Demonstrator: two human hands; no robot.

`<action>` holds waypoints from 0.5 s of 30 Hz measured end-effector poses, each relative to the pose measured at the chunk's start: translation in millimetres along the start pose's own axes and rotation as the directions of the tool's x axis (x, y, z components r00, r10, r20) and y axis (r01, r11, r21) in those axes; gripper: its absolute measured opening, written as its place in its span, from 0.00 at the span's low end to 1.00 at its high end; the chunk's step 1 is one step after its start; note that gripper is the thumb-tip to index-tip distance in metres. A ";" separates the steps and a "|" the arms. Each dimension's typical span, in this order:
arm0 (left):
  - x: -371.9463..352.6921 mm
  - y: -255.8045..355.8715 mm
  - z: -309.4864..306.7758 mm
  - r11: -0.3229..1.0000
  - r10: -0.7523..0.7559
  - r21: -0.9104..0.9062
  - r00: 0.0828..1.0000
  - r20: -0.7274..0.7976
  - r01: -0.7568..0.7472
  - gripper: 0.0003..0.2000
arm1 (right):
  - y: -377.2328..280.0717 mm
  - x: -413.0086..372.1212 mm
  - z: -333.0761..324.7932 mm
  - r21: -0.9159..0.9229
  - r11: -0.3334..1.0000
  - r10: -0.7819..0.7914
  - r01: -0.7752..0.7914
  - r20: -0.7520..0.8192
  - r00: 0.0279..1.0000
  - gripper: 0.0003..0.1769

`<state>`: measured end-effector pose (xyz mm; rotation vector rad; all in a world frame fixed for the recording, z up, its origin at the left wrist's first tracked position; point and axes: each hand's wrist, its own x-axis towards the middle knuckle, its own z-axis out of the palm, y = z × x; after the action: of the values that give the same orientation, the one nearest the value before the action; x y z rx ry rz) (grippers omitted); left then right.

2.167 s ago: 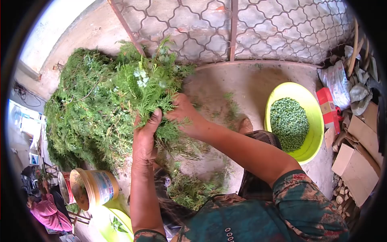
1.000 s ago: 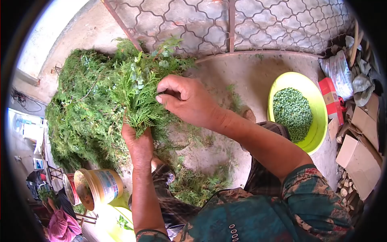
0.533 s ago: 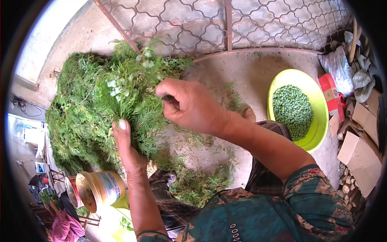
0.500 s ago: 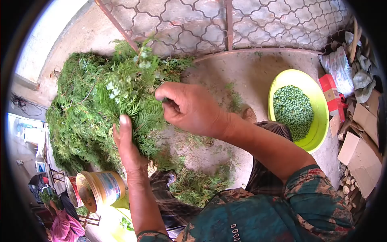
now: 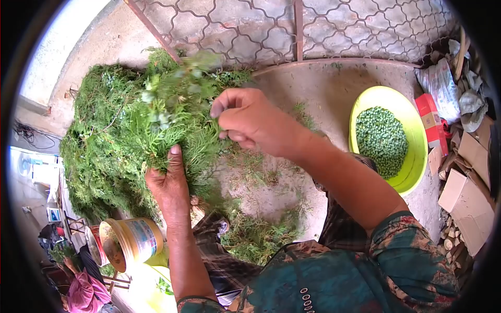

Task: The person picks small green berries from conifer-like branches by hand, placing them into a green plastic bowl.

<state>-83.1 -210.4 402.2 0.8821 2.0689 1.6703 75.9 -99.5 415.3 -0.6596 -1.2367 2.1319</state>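
My left hand (image 5: 168, 185) grips the stems of a bunch of green cypress-like sprigs (image 5: 175, 112) and holds it upright in front of me. My right hand (image 5: 250, 121) is at the right side of that bunch with its fingers curled in; whether it pinches anything is hidden. Behind the bunch lies a big heap of the same green branches (image 5: 107, 141). A yellow-green basin (image 5: 410, 169) at the right holds small green cones or berries (image 5: 383, 140).
A metal grille (image 5: 313, 28) closes the far side. Loose green cuttings (image 5: 255, 235) lie on the concrete floor near my lap. A yellow tub (image 5: 130, 240) stands lower left. Cardboard boxes (image 5: 469, 208), a red carton (image 5: 430, 125) and bags are piled at the right. A person in pink (image 5: 78, 292) is far below left.
My right hand has lifted a little and moved right along the bunch's edge. My left hand has shifted its grip slightly higher and the bunch has turned.
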 end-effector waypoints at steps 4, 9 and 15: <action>9.5 -3.5 -7.9 0.947 0.316 0.034 0.944 0.099 -0.321 0.08 | 24.3 5.7 -1.4 -0.705 0.634 -0.231 0.316 0.217 0.948 0.04; -1.2 -2.5 -11.9 0.996 0.059 0.060 0.991 0.122 -0.067 0.16 | 38.7 23.5 -20.7 -0.978 -0.078 -0.696 0.195 0.193 0.691 0.06; 9.5 -8.8 -14.4 0.992 -0.114 0.043 0.993 -0.027 0.116 0.25 | -14.3 6.8 -33.8 0.032 0.992 -0.115 0.119 -0.120 0.986 0.12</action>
<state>-101.2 -216.1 398.5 0.7442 2.1374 1.5888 96.9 -68.8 412.0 -0.6693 -1.1398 1.9863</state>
